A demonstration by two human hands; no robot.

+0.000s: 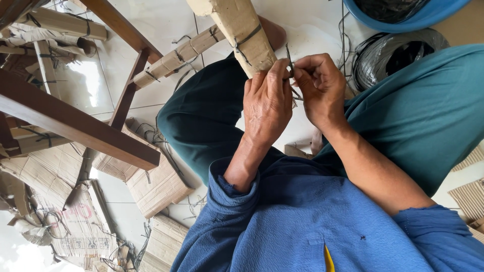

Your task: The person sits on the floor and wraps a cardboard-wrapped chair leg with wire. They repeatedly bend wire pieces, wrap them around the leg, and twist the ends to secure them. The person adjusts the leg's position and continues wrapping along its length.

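Head view: a cardboard-wrapped leg lies over the knees, its long axis running up and slightly left. Left hand and right hand pinch a dark strap beside it. A blue basin holds black strapping.

Dark wooden beams cross the left of the frame. Flattened cardboard sheets litter the white tiled floor at lower left. A blue basin and black wire coil sit upper right.
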